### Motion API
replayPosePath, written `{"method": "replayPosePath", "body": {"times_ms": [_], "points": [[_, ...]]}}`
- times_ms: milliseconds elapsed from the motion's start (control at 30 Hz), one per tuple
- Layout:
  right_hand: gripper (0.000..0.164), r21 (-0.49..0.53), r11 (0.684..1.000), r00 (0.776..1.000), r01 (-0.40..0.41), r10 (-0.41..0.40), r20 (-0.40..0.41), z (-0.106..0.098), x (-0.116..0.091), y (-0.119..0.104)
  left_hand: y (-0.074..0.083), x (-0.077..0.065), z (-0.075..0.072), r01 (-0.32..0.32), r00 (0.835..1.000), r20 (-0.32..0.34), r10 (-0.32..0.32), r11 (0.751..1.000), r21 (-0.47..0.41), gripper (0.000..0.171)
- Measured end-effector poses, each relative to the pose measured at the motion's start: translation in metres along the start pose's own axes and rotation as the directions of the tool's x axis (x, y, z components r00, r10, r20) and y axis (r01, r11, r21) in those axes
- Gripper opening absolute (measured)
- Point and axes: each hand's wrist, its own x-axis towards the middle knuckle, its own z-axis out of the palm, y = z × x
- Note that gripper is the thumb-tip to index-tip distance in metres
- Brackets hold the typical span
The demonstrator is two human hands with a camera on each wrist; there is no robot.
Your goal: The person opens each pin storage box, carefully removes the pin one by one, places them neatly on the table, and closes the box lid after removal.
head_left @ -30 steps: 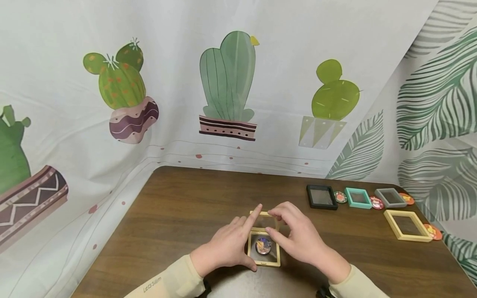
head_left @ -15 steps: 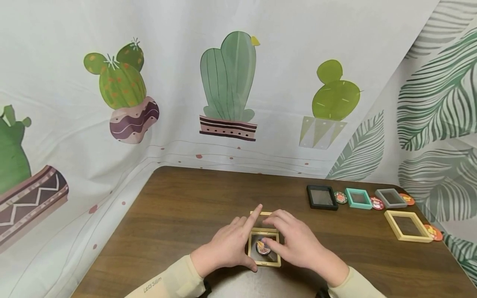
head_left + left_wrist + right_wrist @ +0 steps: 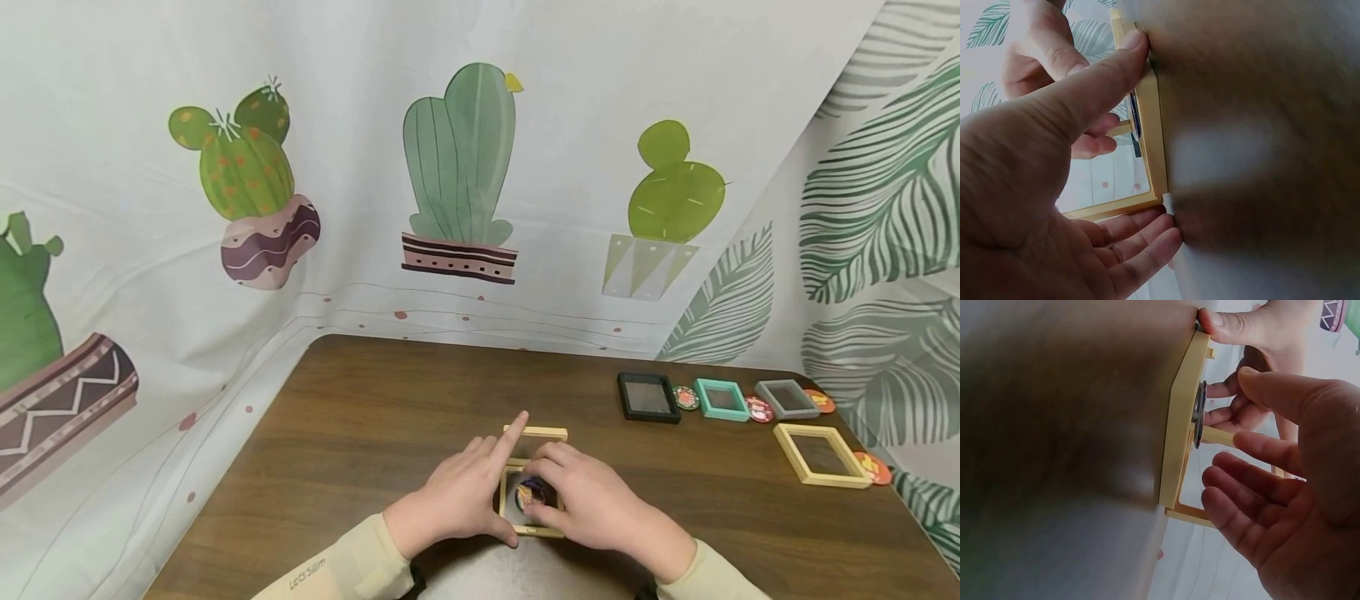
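Observation:
A yellow display frame [image 3: 504, 498] lies opened out on the table, its lid [image 3: 547, 432] standing up at the far side. On the frame's clear film sits a round printed badge [image 3: 523, 498], seen edge-on as a thin disc [image 3: 1200, 414] in the right wrist view. My left hand [image 3: 461, 493] rests along the frame's left side, thumb against its near edge and index finger stretched toward the lid. My right hand [image 3: 588, 498] hovers over the frame's right side, thumb and fingers spread about the badge. Contact with the badge cannot be made out.
At the right back stand a black frame [image 3: 647, 397], a turquoise frame [image 3: 722, 399] and a grey frame [image 3: 787, 399]. Another yellow frame [image 3: 821, 454] lies nearer. Several round badges [image 3: 686, 397] lie beside them. A cactus-print curtain [image 3: 352, 192] hangs behind the table.
My right hand has left the lid's upper edge and come down and nearer, to the badge. The lid stays standing. My left hand has stayed in place.

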Motion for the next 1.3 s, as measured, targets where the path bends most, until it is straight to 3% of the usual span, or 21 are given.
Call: {"method": "replayPosePath", "body": {"times_ms": [533, 1300], "points": [[0.039, -0.048, 0.999, 0.998, 0.023, -0.020, 0.057, 0.0062, -0.0017, 0.0004, 0.0002, -0.0001, 0.0008, 0.007, 1.000, -0.002, -0.007, 1.000, -0.002, 0.159], [0.034, -0.088, 0.995, 0.997, 0.057, -0.051, 0.060, 0.0082, -0.0032, 0.0014, -0.0012, -0.0001, 0.0019, 0.002, 1.000, -0.003, -0.002, 1.000, -0.003, 0.158]]}}
